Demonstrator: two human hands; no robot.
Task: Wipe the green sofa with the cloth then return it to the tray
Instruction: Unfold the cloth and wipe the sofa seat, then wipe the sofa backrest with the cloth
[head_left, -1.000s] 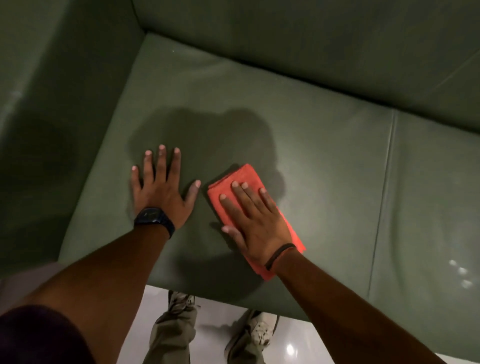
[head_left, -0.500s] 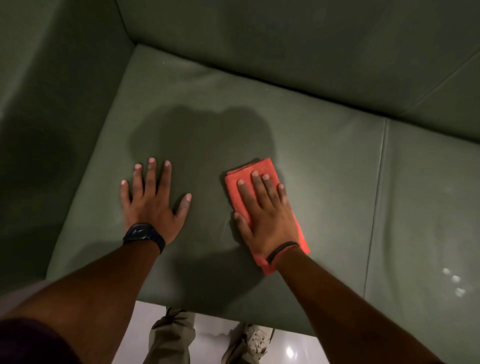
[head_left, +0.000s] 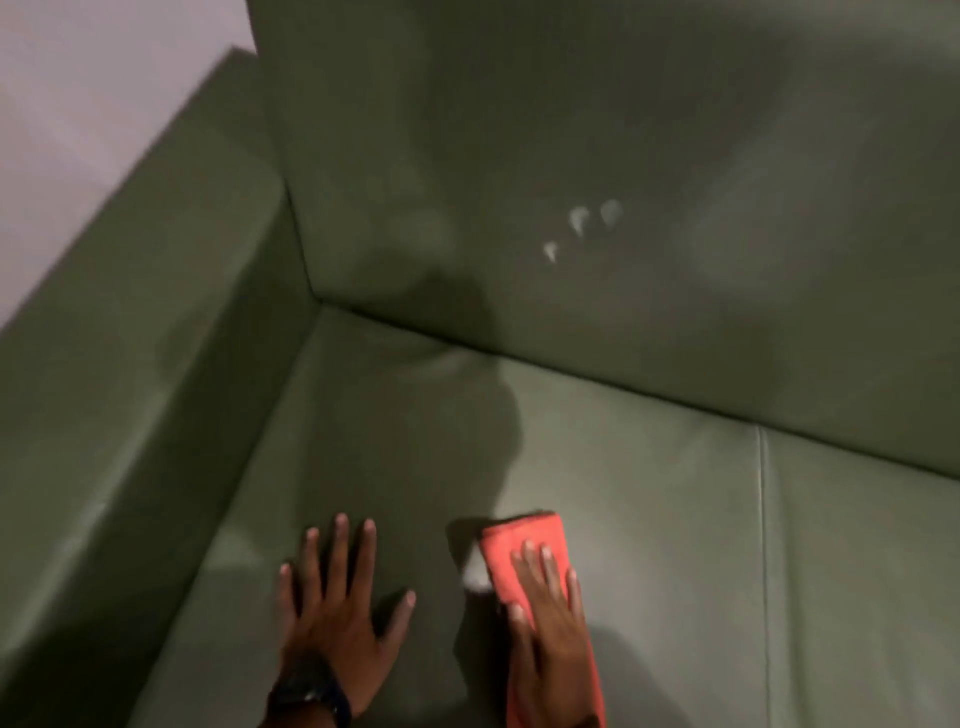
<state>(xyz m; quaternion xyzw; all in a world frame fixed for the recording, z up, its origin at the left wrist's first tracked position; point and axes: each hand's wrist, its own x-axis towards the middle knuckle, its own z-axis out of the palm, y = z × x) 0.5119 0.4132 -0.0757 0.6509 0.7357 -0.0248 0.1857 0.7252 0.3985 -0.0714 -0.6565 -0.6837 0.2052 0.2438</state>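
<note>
Head view, sofa: the green sofa (head_left: 649, 493) is filling nearly the whole picture, its seat cushion running across the lower half, the backrest rising behind and an armrest sloping down the left side.
Head view, seam: a vertical seam (head_left: 762, 519) is dividing the seat to the right of the hands.
Head view, cloth: the folded orange-red cloth (head_left: 524, 540) is lying flat on the seat near the bottom edge, its far end sticking out past the fingertips.
Head view, right hand: the right hand (head_left: 550, 623) is pressing palm-down on the cloth, fingers straight and close together, not curled around it.
Head view, left hand: the left hand (head_left: 332, 618) is resting flat on the bare seat just beside the cloth, not touching it, fingers spread apart, holding nothing.
Head view, wrist: a dark watch (head_left: 309, 688) is sitting on the left wrist.
Head view, backrest marks: three pale spots (head_left: 582, 223) are showing on the backrest.
Head view, wall: a pale wall (head_left: 93, 104) is showing at the upper left, beyond the armrest.
</note>
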